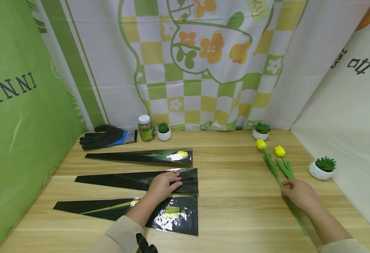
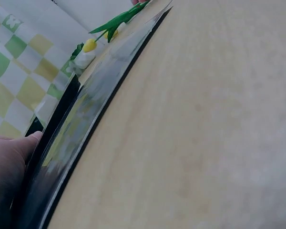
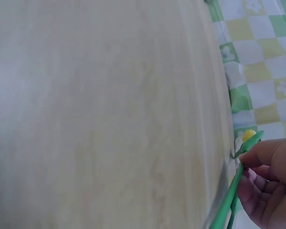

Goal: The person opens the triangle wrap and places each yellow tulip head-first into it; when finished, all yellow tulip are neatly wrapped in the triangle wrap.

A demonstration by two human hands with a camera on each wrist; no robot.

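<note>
My left hand [image 1: 164, 185] is resting palm down on the middle black cone-shaped plastic flower sleeve [image 1: 134, 181], fingers relaxed and mostly flat near its wide right end; the wrist cam shows my thumb [image 2: 19, 145] against the sleeve's edge. My right hand [image 1: 299, 193] is over on the right side of the light wooden table [image 1: 235, 196], fingers curled round the green stem of a yellow artificial tulip [image 1: 268, 158]. A second yellow tulip [image 1: 281, 158] lies just beside it, flower heads pointing to the far side.

There are three sleeves in a row on the left: the far black sleeve [image 1: 140, 156] already has a yellow tulip in it, and the near black sleeve [image 1: 125, 211] has a green stem inside too. Along the far edge sit a black and blue work glove [image 1: 107, 137], a small clear jar with a white lid [image 1: 145, 128], and little potted succulents in white pots [image 1: 164, 132].
</note>
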